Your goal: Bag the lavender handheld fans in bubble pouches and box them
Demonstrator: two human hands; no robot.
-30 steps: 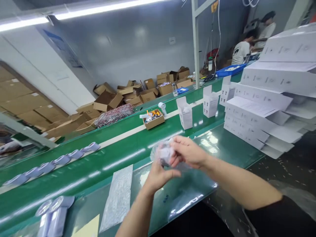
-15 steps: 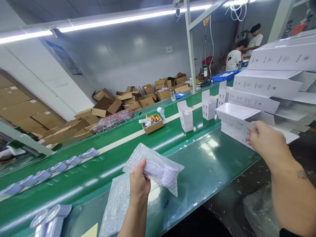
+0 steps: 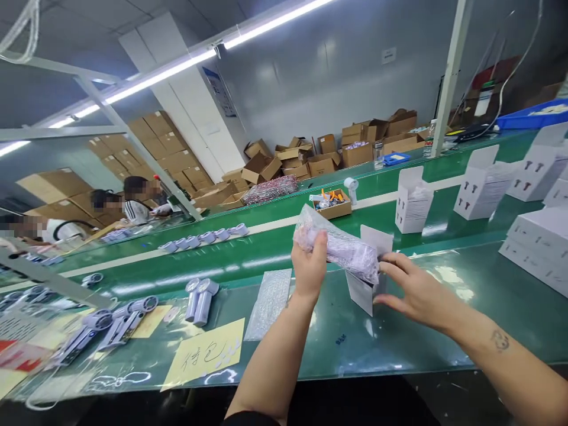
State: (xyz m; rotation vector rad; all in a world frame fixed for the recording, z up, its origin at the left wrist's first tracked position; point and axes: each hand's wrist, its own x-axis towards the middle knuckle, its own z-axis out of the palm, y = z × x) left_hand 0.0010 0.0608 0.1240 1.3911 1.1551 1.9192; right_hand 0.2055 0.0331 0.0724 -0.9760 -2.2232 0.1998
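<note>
My left hand [image 3: 309,269] grips a lavender handheld fan in a bubble-wrap bag [image 3: 352,251], thumb on top. The wrapped fan slants down to the right, its lower end against a small white carton [image 3: 360,294] with open flaps. My right hand [image 3: 410,290] has its fingers and thumb around the carton's right side. How far the fan reaches into the carton is hidden. An unused-looking flat bubble-wrap bag [image 3: 268,305] lies on the bench by my left forearm. Two unwrapped lavender fans [image 3: 202,302] lie left of it.
White cartons with filled tops [image 3: 413,201] stand on the green conveyor [image 3: 257,260]; flat-lying cartons [image 3: 539,248] are stacked at right. A parts box [image 3: 332,207] sits beyond. Yellow paper [image 3: 208,352] and more fans [image 3: 126,319] lie left. Co-workers sit far left.
My right hand has left the carton stack with one white carton and brought it left to the wrapped fan. My left hand still holds the fan. The view has turned left.
</note>
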